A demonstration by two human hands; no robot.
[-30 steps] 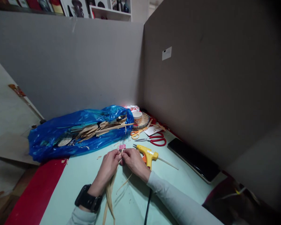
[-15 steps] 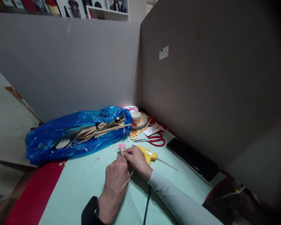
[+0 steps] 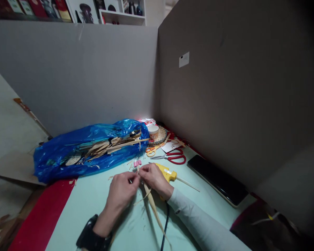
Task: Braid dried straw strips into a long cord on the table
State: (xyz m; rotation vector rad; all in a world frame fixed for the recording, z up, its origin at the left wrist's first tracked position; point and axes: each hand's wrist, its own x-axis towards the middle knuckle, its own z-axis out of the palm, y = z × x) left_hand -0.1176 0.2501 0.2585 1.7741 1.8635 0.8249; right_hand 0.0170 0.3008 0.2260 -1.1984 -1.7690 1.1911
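My left hand [image 3: 122, 191] is closed, thumb and forefinger pinched together at the upper end of some pale dried straw strips [image 3: 152, 204]. Facing it, my right hand [image 3: 155, 178] pinches the same strips from the other side. Just beyond the fingertips, a pink binder clip [image 3: 137, 163] grips the strips' far end. Their long loose tails hang towards me between my wrists. The exact spot under the fingertips is too small to make out. Behind my right hand lies a yellow glue gun [image 3: 165, 171] with a glue stick in its back.
Red-handled scissors [image 3: 176, 158], orange scissors [image 3: 152, 150], a paper cup [image 3: 153, 131] and a woven tray [image 3: 161, 135] lie farther back. A blue plastic bag [image 3: 54, 157] of dried strips stretches left. A black phone [image 3: 216, 178] lies right, beside the grey partition [image 3: 225, 87].
My left hand has moved left and turned, uncovering the straw strips' long tails. The pink clip has tilted. My right hand stays pinched at nearly the same place.
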